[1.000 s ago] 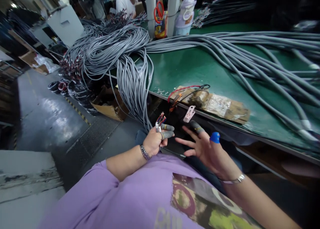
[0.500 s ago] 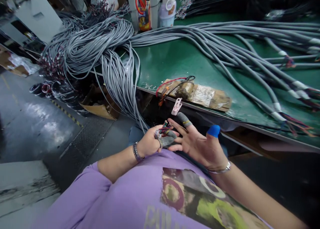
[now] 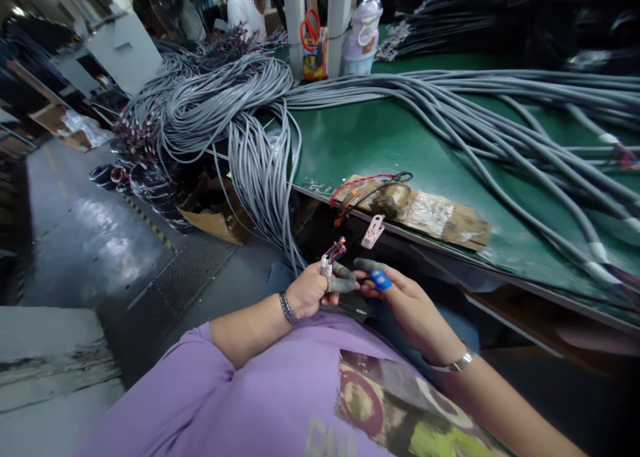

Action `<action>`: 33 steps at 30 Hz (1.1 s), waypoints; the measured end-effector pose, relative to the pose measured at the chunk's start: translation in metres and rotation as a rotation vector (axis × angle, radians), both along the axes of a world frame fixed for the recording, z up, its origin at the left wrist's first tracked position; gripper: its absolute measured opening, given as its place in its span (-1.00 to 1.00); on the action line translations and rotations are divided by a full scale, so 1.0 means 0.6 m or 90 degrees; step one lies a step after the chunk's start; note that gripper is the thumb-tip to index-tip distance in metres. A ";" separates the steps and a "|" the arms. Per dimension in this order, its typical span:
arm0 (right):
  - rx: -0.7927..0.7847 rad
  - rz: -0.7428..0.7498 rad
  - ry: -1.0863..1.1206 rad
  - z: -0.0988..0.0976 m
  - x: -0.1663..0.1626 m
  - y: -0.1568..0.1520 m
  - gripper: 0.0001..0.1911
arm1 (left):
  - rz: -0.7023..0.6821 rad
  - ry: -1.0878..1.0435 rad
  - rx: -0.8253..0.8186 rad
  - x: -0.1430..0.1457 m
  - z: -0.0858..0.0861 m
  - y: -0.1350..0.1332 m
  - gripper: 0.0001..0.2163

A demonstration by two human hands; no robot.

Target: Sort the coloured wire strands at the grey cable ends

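My left hand (image 3: 311, 292), with grey covers on its fingertips, is closed around the stripped ends of grey cables. Their thin coloured wires (image 3: 336, 249) stick up above the fingers, and white bands show at the cable ends. Just to its right is my right hand (image 3: 407, 304), its fingers curled in and the thumb, in a blue finger cot (image 3: 381, 279), pressed toward them. Whether anything lies in that pinch is too small to tell. Beyond both hands, a pale pink clip (image 3: 373, 232) hangs at the table edge beside a taped wooden strip (image 3: 440, 217).
A large bundle of grey cables (image 3: 225, 104) drapes over the green table (image 3: 345, 134) and down its front edge. More cables (image 3: 480, 107) stretch right. A lilac cup (image 3: 361, 40) and red-handled tool (image 3: 311, 27) stand at the back. A person (image 3: 246, 10) is behind. A cardboard box (image 3: 213, 210) sits below.
My right hand has gone from spread fingers to curled ones, with the thumb brought inward. My left hand keeps its hold on the cables. The whole view has shifted.
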State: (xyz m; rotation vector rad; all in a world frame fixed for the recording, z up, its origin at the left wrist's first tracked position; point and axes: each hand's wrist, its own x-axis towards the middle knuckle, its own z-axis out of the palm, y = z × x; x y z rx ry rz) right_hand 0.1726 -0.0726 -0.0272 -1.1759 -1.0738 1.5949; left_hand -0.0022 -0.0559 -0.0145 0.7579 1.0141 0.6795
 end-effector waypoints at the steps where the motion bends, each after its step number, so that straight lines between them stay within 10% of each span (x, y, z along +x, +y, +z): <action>1: 0.024 0.020 -0.033 0.003 -0.001 0.003 -0.56 | -0.004 -0.003 -0.011 0.000 -0.004 0.001 -0.63; 25: 0.166 0.057 -0.164 0.046 -0.012 0.017 -0.78 | -0.139 0.031 0.045 -0.011 0.005 -0.007 -0.52; 33: -0.081 -0.140 0.255 0.019 -0.009 0.034 -0.74 | -0.053 -0.009 0.049 -0.008 0.024 -0.010 -0.64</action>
